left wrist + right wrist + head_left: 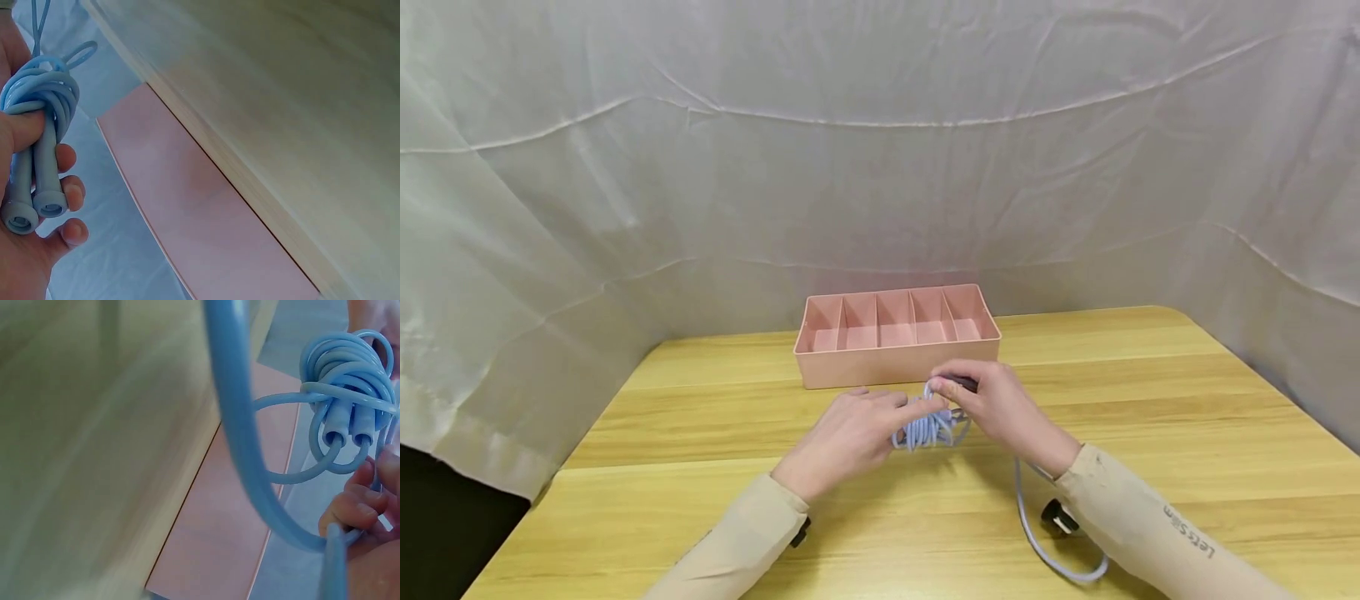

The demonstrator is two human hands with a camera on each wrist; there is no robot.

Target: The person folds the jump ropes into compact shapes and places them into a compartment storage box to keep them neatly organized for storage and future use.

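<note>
Both hands, left hand and right hand, held the blue rope (bunched, near the desk's middle), and its loose tail might snag and undo the bundle.

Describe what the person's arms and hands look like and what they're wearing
Both arms wear long beige sleeves that end at the wrists. The right sleeve carries small dark lettering along the forearm. The left sleeve is plain. A small black device sits under each wrist. The left hand and right hand are bare, without gloves.
</note>
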